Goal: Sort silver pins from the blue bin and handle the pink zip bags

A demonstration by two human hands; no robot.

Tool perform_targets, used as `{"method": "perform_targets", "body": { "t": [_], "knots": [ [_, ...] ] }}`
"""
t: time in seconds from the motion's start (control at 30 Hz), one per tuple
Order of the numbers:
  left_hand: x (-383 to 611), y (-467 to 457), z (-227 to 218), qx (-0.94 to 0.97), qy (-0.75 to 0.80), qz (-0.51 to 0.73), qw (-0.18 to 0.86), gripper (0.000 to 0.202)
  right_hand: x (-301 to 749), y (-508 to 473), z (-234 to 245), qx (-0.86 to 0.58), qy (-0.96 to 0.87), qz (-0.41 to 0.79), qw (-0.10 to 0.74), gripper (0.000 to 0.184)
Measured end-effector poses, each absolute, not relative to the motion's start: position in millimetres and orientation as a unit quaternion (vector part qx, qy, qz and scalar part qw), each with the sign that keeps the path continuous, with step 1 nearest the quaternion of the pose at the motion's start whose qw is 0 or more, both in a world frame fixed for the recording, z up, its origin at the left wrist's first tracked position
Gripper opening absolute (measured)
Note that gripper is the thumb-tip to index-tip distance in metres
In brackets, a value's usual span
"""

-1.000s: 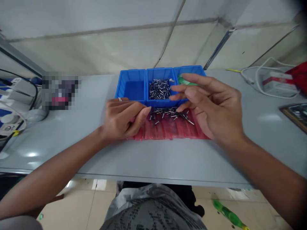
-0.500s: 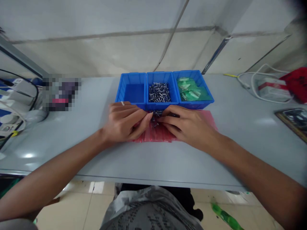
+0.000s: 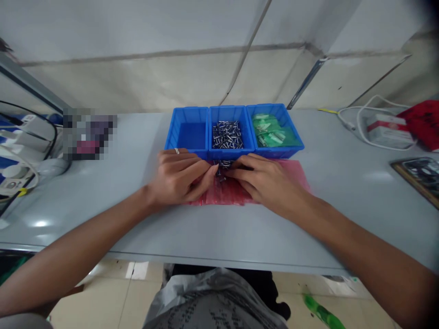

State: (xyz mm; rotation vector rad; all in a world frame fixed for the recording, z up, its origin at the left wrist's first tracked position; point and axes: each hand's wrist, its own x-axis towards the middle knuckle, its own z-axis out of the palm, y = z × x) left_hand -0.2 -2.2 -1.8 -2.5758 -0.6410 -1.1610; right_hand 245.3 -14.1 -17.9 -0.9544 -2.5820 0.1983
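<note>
Small metal screws lie in a loose pile on pink plastic bags, just in front of the blue bins. My left hand rests at the pile's left side, thumb and forefinger pinched together at the screws. From the right, my right hand reaches into the pile with bent fingers close together. What exactly sits between the fingertips of either hand is too small to make out. More screws fill the middle blue bin.
The left blue bin shows its bare bottom; the right one holds green plastic bags with metal parts inside. A power strip with cables stands at far left. At right are a white box, a cable and a dark framed tray.
My hands stay at the screw pile with only slight finger movement. The whole view has shifted a little, with the bins sitting slightly lower.
</note>
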Motion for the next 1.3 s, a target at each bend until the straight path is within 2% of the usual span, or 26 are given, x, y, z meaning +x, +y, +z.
{"method": "perform_targets", "body": {
  "t": [0.13,0.27,0.33,0.4,0.43,0.5,0.53,0.67,0.77,1.03,1.17,1.3],
  "knots": [
    [0,-1,-3,-0.885,-0.215,-0.395,0.123,0.034,247,-14,-17,-0.333,-0.915,0.077,0.214,0.031],
    [-1,0,-4,-0.882,-0.215,-0.398,0.131,0.036,247,-17,-13,-0.342,-0.895,0.085,0.275,0.032],
    [-1,-1,-5,-0.885,-0.211,-0.393,0.137,0.027,245,-20,-8,-0.343,-0.880,0.089,0.315,0.035],
    [0,-1,-5,-0.882,-0.217,-0.394,0.138,0.008,243,-23,-3,-0.332,-0.868,0.096,0.357,0.033],
    [0,-1,-5,-0.881,-0.221,-0.395,0.138,0.004,242,-24,-1,-0.324,-0.862,0.104,0.377,0.032],
    [1,-1,-4,-0.884,-0.226,-0.385,0.142,0.020,240,-27,4,-0.310,-0.849,0.133,0.408,0.028],
    [1,-1,-3,-0.888,-0.223,-0.374,0.148,0.020,240,-28,5,-0.307,-0.841,0.151,0.419,0.027],
    [2,0,-3,-0.896,-0.204,-0.362,0.158,0.009,240,-31,9,-0.310,-0.809,0.201,0.456,0.028],
    [1,0,-3,-0.890,-0.210,-0.379,0.139,0.009,242,-31,11,-0.319,-0.775,0.242,0.489,0.026],
    [1,0,-4,-0.888,-0.198,-0.395,0.132,0.006,239,-32,9,-0.320,-0.736,0.311,0.509,0.024],
    [2,-2,-5,-0.886,-0.218,-0.395,0.109,0.009,238,-32,8,-0.344,-0.727,0.290,0.519,0.019],
    [2,-2,-5,-0.878,-0.224,-0.410,0.103,0.004,238,-33,9,-0.345,-0.721,0.297,0.523,0.018]
  ]
}}
